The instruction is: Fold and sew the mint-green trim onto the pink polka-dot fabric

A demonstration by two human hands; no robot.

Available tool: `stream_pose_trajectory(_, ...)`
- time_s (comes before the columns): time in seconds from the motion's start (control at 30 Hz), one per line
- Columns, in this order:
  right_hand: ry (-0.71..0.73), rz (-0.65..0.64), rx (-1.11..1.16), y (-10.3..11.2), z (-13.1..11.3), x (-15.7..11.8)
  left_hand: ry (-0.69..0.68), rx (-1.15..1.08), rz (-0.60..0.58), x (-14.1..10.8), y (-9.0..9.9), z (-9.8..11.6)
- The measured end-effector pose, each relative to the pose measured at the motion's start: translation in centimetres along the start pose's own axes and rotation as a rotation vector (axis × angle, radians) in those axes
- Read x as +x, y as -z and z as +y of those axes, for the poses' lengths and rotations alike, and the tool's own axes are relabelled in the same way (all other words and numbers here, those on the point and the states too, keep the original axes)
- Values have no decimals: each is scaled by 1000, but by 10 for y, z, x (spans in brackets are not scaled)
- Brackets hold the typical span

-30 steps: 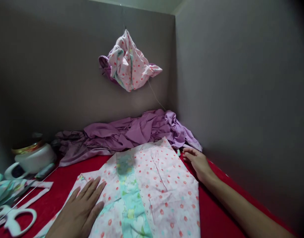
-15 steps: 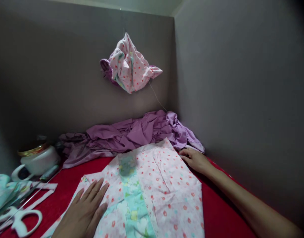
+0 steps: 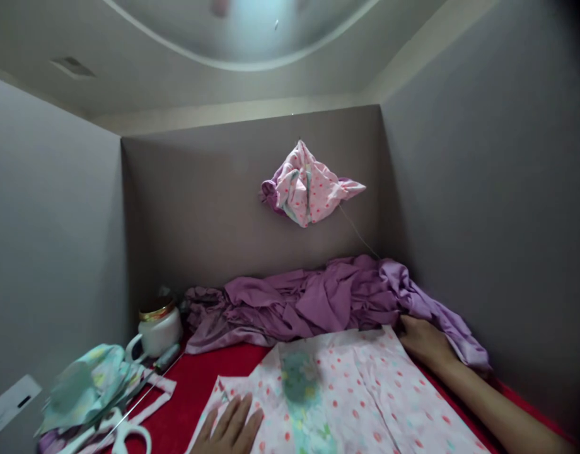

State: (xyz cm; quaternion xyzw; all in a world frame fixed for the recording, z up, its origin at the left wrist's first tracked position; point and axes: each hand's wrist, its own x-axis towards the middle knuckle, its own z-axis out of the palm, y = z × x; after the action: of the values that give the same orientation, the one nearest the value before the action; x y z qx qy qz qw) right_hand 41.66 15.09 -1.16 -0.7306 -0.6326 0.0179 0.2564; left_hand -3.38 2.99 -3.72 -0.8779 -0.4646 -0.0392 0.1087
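My left hand (image 3: pixel 228 427) lies flat with its fingers stretched out on the left side of a pink floral cotton piece (image 3: pixel 351 397). A mint-green floral strip (image 3: pixel 309 410) runs down the middle of this piece, which is spread out with some creases. My right hand (image 3: pixel 425 343) is at the far right corner of the floral piece, against a crumpled purple cloth (image 3: pixel 318 302). Its fingers are curled in and their tips are hidden, so what they hold cannot be made out.
White-handled scissors (image 3: pixel 132 435) and mint floral scraps (image 3: pixel 91 384) lie at the left on a red cover (image 3: pixel 233 362). Behind them stands a white mug (image 3: pixel 160 334) with a gold-rimmed jar top. A bundled pink floral garment (image 3: pixel 313 195) hangs on the grey back panel (image 3: pixel 200 214).
The view has tilted up and turned left, showing more ceiling and the left panel. My right hand has shifted from beside the floral piece to against the purple cloth. My left hand stays flat.
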Motion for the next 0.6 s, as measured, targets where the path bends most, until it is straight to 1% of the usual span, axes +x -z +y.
stream_pose_trajectory(0.1,3,-21,78,-1,4,4,42,-55,38,-2,25,18)
stream_pose_trajectory(0.17,24,-51,164,0,9,-1,87,-98,11,-2,42,30)
stream_pose_trajectory(0.23,37,-82,278,4,17,-12,118,-139,-33,-3,51,39)
stream_pose_trajectory(0.27,33,-93,338,7,22,-20,133,-161,-34,-4,53,41)
stream_pose_trajectory(0.3,22,-99,394,10,27,-29,157,-185,-8,-5,53,42)
stream_pose_trajectory(0.33,5,-99,443,13,31,-40,198,-217,48,-6,52,43)
stream_pose_trajectory(0.4,-28,-87,510,19,38,-62,329,-333,222,-9,50,41)
stream_pose_trajectory(0.47,-112,-23,592,27,39,-84,492,-503,400,-12,49,37)
stream_pose_trajectory(0.5,-177,19,646,30,37,-93,566,-582,458,-12,50,35)
stream_pose_trajectory(0.53,-247,63,699,34,35,-101,632,-644,492,-13,51,33)
stream_pose_trajectory(0.6,-356,132,746,40,27,-110,736,-690,502,-12,52,29)
